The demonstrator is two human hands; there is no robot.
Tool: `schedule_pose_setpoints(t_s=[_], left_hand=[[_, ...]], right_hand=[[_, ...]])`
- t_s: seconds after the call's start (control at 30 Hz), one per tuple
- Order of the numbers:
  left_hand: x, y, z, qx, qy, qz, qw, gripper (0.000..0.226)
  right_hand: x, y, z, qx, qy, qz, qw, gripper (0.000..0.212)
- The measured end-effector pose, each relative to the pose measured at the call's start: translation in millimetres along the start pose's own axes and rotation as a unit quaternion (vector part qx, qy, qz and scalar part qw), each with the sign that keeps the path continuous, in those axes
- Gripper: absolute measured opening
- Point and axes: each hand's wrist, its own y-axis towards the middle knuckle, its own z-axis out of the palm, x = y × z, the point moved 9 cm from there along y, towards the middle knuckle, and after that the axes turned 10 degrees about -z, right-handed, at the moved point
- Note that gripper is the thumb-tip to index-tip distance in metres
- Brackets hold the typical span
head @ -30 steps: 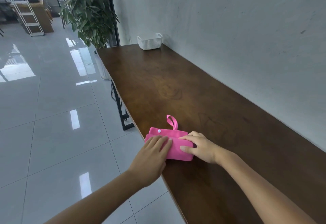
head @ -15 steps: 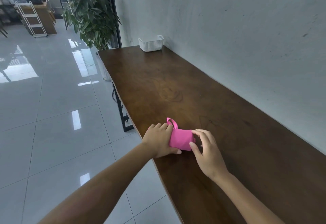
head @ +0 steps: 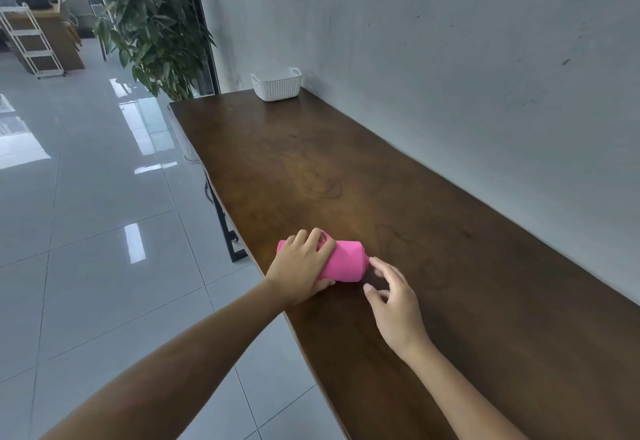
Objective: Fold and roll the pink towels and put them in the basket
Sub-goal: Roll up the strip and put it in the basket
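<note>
Lying on the dark wooden table (head: pixel 450 266) near its left edge, the pink towel (head: pixel 343 263) is rolled into a short cylinder whose long axis runs left to right across the tabletop, tilted slightly so the right end sits a little nearer the camera. The left hand (head: pixel 301 266) covers the roll's left half, fingers curled over the top and thumb pressed against its near side. The right hand (head: pixel 391 296) is at the roll's right end with fingers loosely spread; one fingertip seems to touch the end face, though contact is hard to confirm, and it grips nothing. The white ribbed basket (head: pixel 276 83) stands well apart at the table's far end, against the grey wall (head: pixel 467 69).
</note>
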Motion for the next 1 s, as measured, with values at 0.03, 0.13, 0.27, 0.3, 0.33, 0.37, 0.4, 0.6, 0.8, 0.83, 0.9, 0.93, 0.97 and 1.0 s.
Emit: schedule_pose_setpoints(t_s=[0.03,0.13,0.27,0.3,0.33,0.37,0.4,0.6,0.8,0.83,0.9,0.93,0.97,1.0], left_hand=[[-3,0,0,0.0,0.001,-0.01,1.0,0.072],[-9,5,7,0.026,0.02,-0.025,0.999,0.074],[-4,16,8,0.034,0.02,-0.054,0.998,0.082],[-2,19,7,0.042,0.018,-0.057,0.997,0.083],[-1,22,6,0.052,0.011,-0.057,0.997,0.083],[1,25,5,0.065,-0.004,-0.056,0.996,0.083],[3,26,4,0.082,-0.033,-0.058,0.994,0.083],[15,6,-4,0.236,-0.353,-0.134,0.895,0.075],[16,-22,-10,0.296,-0.641,-0.224,0.672,0.064],[15,-27,-11,0.296,-0.656,-0.228,0.655,0.064],[15,-34,-15,0.287,-0.687,-0.227,0.628,0.061],[15,-38,-17,0.277,-0.699,-0.226,0.619,0.058],[17,-41,-19,0.264,-0.709,-0.228,0.613,0.056],[19,-44,-20,0.25,-0.717,-0.231,0.608,0.054]], right_hand=[[-4,0,1,0.002,0.021,0.026,0.999,0.051],[-12,5,13,0.023,0.101,0.094,0.99,0.06],[-7,14,22,0.009,0.185,0.118,0.976,0.062],[-7,16,22,0.004,0.193,0.119,0.974,0.062],[-6,17,21,0.001,0.195,0.118,0.974,0.062],[-6,17,20,-0.001,0.195,0.113,0.974,0.062],[-5,17,18,-0.002,0.193,0.106,0.975,0.062],[14,16,8,0.03,0.127,0.024,0.991,0.069],[41,6,8,0.075,0.192,0.025,0.978,0.067],[46,7,6,0.067,0.193,0.019,0.979,0.065],[56,8,4,0.045,0.19,0.007,0.981,0.061],[62,9,3,0.035,0.182,0.0,0.983,0.059],[67,10,2,0.027,0.169,-0.008,0.985,0.057],[73,11,2,0.021,0.158,-0.015,0.987,0.055]])
